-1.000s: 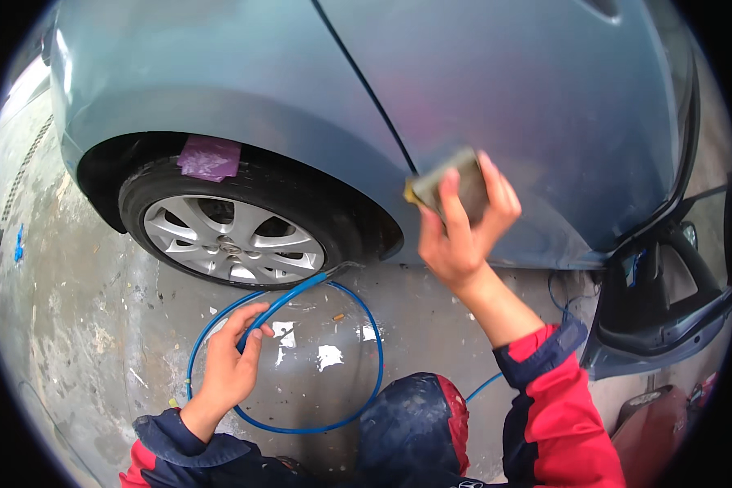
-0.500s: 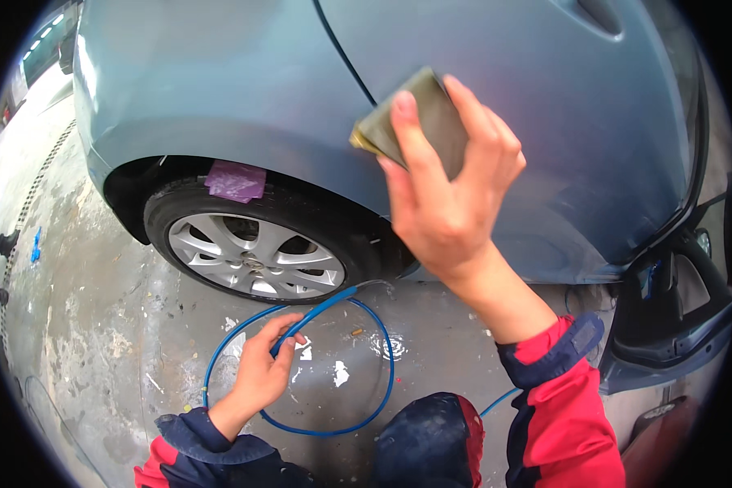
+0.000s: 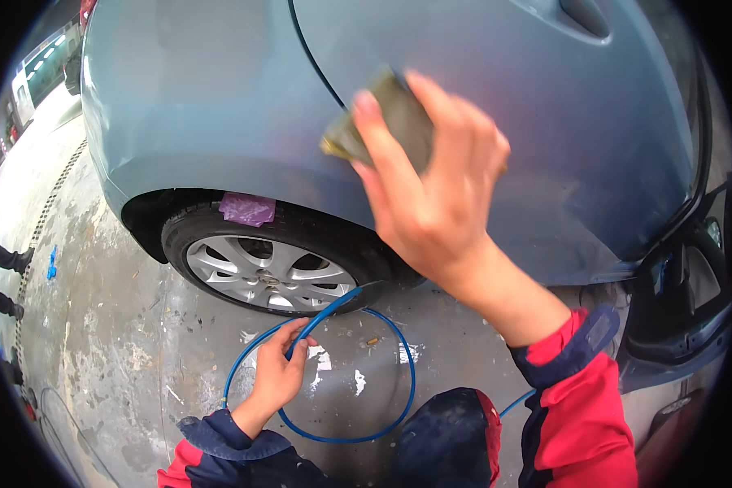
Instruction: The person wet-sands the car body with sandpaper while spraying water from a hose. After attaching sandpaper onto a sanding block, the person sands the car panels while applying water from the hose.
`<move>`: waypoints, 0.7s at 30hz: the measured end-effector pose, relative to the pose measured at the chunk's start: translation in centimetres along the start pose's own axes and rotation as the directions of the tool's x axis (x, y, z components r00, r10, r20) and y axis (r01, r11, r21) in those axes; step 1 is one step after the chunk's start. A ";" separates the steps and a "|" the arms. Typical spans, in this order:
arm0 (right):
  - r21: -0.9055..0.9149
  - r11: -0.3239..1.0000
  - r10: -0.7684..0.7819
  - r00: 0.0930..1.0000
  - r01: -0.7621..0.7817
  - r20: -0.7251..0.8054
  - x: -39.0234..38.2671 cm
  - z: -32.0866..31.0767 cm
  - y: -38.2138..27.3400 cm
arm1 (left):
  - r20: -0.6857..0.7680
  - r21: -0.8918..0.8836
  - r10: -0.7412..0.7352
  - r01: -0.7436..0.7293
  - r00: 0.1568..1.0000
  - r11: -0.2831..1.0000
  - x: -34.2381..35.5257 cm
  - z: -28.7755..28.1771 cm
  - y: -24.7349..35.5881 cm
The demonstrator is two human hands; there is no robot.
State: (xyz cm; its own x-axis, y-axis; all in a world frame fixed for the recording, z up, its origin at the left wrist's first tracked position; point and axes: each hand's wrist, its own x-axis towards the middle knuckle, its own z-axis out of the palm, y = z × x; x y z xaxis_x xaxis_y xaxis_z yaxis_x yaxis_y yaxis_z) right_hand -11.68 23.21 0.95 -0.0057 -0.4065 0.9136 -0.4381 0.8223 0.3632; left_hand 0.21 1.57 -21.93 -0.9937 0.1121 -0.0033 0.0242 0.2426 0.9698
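Observation:
My right hand [image 3: 431, 195] is raised against the pale blue car body [image 3: 220, 106] and grips a flat brownish sanding pad [image 3: 382, 122], pressed to the panel beside the dark door seam. Low down, my left hand [image 3: 278, 376] is closed on a thin blue hose [image 3: 333, 305] whose tip points toward the tyre. The hose lies in a loop [image 3: 403, 390] on the concrete floor. Both sleeves are red and dark blue.
The front wheel [image 3: 260, 272] with a silver rim sits under the arch, with a purple rag [image 3: 248, 209] on top of the tyre. An open car door [image 3: 683, 301] stands at the right. My knee [image 3: 455, 439] is at the bottom. Another person's dark shoes [image 3: 4, 260] are at the far left.
My right hand has slid the pad up and left along the panel, and my head has come closer to the car. My left hand keeps its hold on the hose.

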 end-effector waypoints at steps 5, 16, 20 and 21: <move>-0.097 0.994 0.076 0.968 -0.054 0.237 -13.4 -5.5 2.2 | -0.036 -0.083 -0.073 0.070 0.997 0.994 -0.3 -1.4 0.9; -0.206 0.764 0.586 0.525 -0.611 0.617 -34.8 -19.2 1.1 | -0.432 -0.041 0.272 -0.320 0.860 0.946 -2.1 -11.2 13.4; -0.204 0.495 0.679 0.230 -0.844 0.698 -42.2 -23.4 -3.1 | -0.494 0.180 0.447 -0.415 0.746 0.892 0.9 -13.9 20.3; -0.210 0.321 0.694 0.079 -0.924 0.715 -43.8 -23.9 -4.1 | -0.472 0.245 0.497 -0.433 0.728 0.868 1.8 -14.1 21.9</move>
State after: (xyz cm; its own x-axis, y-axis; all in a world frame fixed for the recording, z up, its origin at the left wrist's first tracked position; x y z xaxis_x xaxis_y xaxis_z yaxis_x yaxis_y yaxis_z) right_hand 11.86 47.13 -36.18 -0.9476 0.2543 0.1933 0.0534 0.7228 -0.6890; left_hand -2.57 -6.53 2.80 -0.7634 -0.2526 0.5945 0.4779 0.3982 0.7830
